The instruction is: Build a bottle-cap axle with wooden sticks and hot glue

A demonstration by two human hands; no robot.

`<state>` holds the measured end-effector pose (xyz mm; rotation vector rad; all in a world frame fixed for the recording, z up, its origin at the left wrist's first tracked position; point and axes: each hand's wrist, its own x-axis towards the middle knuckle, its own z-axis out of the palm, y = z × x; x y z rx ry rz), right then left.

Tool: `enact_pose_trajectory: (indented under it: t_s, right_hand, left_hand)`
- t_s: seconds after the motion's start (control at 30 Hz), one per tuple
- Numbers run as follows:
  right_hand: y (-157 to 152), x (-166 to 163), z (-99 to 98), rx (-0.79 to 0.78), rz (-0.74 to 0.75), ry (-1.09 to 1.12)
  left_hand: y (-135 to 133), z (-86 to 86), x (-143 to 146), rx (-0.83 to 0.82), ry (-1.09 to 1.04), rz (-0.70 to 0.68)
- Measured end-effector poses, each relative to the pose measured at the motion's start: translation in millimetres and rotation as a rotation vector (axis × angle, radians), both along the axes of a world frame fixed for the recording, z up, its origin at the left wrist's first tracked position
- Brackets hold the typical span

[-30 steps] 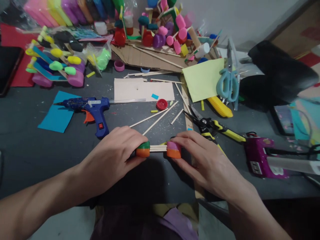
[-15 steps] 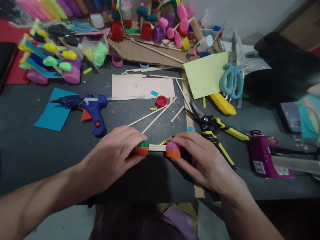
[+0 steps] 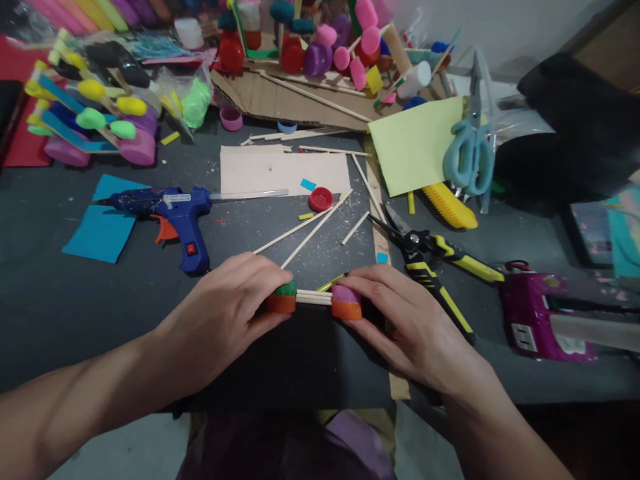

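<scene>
My left hand [image 3: 225, 313] is closed round a stack of two bottle caps, green on orange [image 3: 283, 298]. My right hand [image 3: 405, 320] grips a second stack, pink on orange [image 3: 346, 303]. Thin wooden sticks [image 3: 314, 297] run between the two stacks and join them. The piece rests on the dark table [image 3: 75, 313] near its front edge. Both thumbs press on the near sides of the caps.
A blue glue gun [image 3: 170, 212] lies to the left, on blue paper [image 3: 103, 227]. Loose sticks [image 3: 305, 233], a red cap [image 3: 321, 199] and beige card [image 3: 283, 172] lie behind. Yellow-handled cutters [image 3: 435, 263], scissors [image 3: 467, 157], green paper [image 3: 415, 143] and a purple device [image 3: 537, 313] are on the right.
The hands and the cap-and-stick piece have held still; only the view has tilted slightly, so the table items sit a little higher in the picture.
</scene>
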<state>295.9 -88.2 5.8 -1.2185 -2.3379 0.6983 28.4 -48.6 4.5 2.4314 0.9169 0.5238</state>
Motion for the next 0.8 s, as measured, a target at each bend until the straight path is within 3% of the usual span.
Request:
enact_pose_trajectory:
  t_s: [0.8]
  right_hand:
    - [-0.4, -1.0, -1.8, 0.002, -0.02, 0.001]
  left_hand:
    - [1.4, 0.7, -0.7, 0.034, 0.021, -0.03]
